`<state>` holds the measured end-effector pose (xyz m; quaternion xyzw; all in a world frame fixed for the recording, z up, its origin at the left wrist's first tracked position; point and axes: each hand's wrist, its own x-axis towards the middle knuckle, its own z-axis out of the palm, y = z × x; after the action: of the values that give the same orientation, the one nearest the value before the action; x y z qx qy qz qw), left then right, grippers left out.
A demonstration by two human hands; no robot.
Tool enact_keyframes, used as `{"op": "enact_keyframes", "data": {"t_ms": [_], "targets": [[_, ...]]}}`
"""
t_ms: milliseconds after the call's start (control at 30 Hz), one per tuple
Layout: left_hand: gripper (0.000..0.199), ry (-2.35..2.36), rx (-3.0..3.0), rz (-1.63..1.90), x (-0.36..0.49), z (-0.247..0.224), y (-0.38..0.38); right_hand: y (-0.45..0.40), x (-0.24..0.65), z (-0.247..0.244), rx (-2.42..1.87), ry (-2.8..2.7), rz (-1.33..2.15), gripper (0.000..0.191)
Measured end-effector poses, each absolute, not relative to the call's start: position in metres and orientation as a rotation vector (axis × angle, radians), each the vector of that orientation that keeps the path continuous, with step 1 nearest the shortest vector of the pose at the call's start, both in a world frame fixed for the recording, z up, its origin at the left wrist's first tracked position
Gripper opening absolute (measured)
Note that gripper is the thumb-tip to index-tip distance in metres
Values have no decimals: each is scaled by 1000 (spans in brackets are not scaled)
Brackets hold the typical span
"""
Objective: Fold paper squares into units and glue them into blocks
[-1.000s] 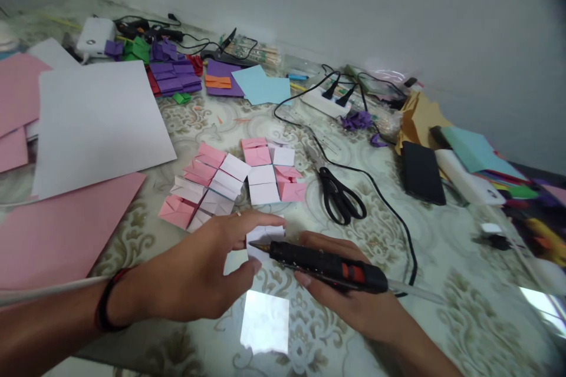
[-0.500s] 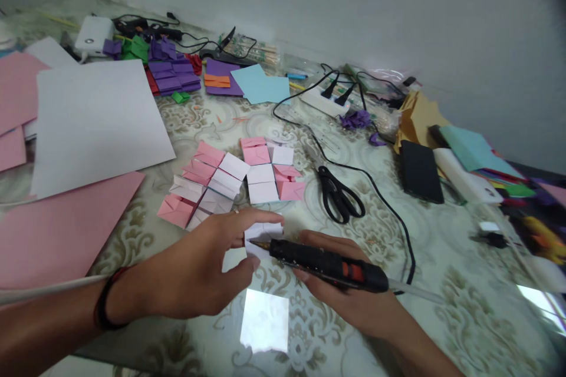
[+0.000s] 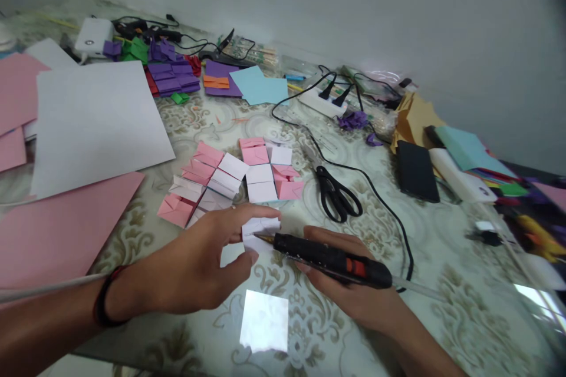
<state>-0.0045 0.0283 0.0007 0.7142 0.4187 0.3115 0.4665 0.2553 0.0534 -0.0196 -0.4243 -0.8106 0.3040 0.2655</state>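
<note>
My left hand [image 3: 207,265] pinches a small folded white paper piece [image 3: 254,227] between thumb and fingers, above the table. In my right hand [image 3: 340,300] is a black hot glue gun [image 3: 331,259], its fingers wrapped round the body. The brass nozzle points left and lies over the paper piece; whether it touches cannot be made out. A clear glue stick [image 3: 415,288] sticks out of the gun's rear. Just beyond my hands lie two groups of folded pink and white paper squares, one on the left [image 3: 206,179] and one on the right [image 3: 269,171].
Black-handled scissors [image 3: 338,194] lie right of the folded squares. The gun's black cord [image 3: 380,188] curves past them to a white power strip [image 3: 322,100]. Large white [image 3: 101,123] and pink [image 3: 66,230] sheets cover the left. A dark phone-like slab [image 3: 417,171] lies on the right.
The nozzle has shifted slightly right across the white paper piece, with my right hand moving along. My left hand keeps its pinch, almost still.
</note>
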Motion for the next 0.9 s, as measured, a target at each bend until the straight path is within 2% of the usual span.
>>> {"op": "enact_keyframes", "data": {"t_ms": [433,900], "targets": [[47,1055,1750,771,-5,2,31,63,257,-16,-1119,-2238,938,22],[52,1144,1689,790,-8,-1,30,64,265,-20,-1133,-2239,763,14]]}}
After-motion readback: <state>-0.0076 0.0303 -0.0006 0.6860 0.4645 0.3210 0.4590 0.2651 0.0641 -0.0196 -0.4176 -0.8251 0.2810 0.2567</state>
